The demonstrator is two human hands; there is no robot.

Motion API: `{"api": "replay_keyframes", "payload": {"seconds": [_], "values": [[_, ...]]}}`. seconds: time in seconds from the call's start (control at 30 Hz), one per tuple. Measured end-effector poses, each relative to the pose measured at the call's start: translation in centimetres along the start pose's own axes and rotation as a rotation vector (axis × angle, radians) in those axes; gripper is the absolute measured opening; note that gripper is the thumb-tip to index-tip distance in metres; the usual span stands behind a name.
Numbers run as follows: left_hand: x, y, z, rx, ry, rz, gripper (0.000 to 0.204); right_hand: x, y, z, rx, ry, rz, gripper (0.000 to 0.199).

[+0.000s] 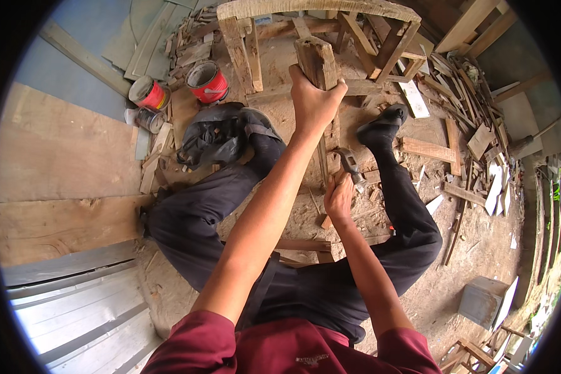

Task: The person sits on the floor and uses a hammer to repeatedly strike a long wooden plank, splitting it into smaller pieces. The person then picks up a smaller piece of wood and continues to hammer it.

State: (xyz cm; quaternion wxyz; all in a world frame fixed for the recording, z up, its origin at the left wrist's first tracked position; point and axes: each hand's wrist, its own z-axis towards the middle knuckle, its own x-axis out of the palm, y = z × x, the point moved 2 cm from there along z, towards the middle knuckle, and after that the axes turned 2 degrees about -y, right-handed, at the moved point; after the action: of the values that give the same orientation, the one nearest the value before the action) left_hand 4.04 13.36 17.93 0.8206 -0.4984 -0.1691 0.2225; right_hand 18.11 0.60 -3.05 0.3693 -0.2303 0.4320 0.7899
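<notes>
My left hand [316, 103], arm stretched far forward, is wrapped round a thick, rough wooden post [316, 57] that has a split, worn end. The post stands out toward me from a wooden frame [321, 9] on the ground. Closer to me and a little to the right, my right hand [339, 197] is closed round a hammer [348, 163], gripping it just below its metal head. Most of the hammer's handle is hidden by my hand. The hammer head is apart from the post, near a narrow strip of wood.
My legs are spread on either side of the work. A black plastic bag [210, 138] lies by my left foot, with red paint cans [208, 83] beyond. Wood offcuts [427, 149] and a scrap pile [470, 100] cover the right side. A wooden board [62, 149] stands left.
</notes>
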Motion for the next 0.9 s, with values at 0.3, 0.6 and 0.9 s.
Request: {"api": "replay_keyframes", "payload": {"seconds": [0.3,0.6,0.9], "values": [[-0.1,2.1,1.8,-0.071,0.010,0.033,0.052,-1.5,-2.5,0.5,0.027,0.197,0.159,0.048],[0.8,2.0,1.7,-0.039,0.023,0.011,0.051,-9.4,1.0,5.0,0.040,0.373,0.168,0.035],[-0.1,2.7,3.1,-0.107,0.047,0.029,0.050,-2.6,-0.6,0.7,-0.191,0.005,0.168,0.047]]}}
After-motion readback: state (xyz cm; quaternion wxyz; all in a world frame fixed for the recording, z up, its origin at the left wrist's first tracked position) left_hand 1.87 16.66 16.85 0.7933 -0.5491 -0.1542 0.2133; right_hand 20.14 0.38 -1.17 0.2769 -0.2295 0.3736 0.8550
